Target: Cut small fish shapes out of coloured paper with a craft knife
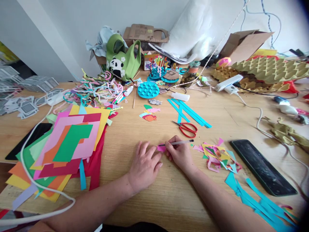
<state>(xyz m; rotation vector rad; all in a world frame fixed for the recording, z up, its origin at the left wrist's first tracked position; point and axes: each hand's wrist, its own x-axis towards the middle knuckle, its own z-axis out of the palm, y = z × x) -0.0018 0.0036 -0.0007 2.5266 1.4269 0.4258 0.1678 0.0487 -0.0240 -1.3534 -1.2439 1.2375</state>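
On the wooden table, a small magenta paper piece [161, 148] lies between my two hands. My right hand [180, 154] grips a slim pale pen [182, 142] with a dark end, its tip close to that piece. Fingers apart, my left hand [145, 166] rests on the table, its fingertips near the paper's left edge. Beyond the hands are red-handled scissors [188, 130] and several cut paper fish [150, 118]. Blue paper strips [193, 112] lie past the scissors. Whether the left fingertips touch the paper cannot be made out.
Coloured paper sheets [82, 138] are stacked at left. Paper scraps [214, 154] and a black phone [263, 166] lie at right. Further back are a blue bumpy disc [148, 90], a glue bottle [181, 96], a green panda bag [124, 61] and a power strip [228, 83] with cables.
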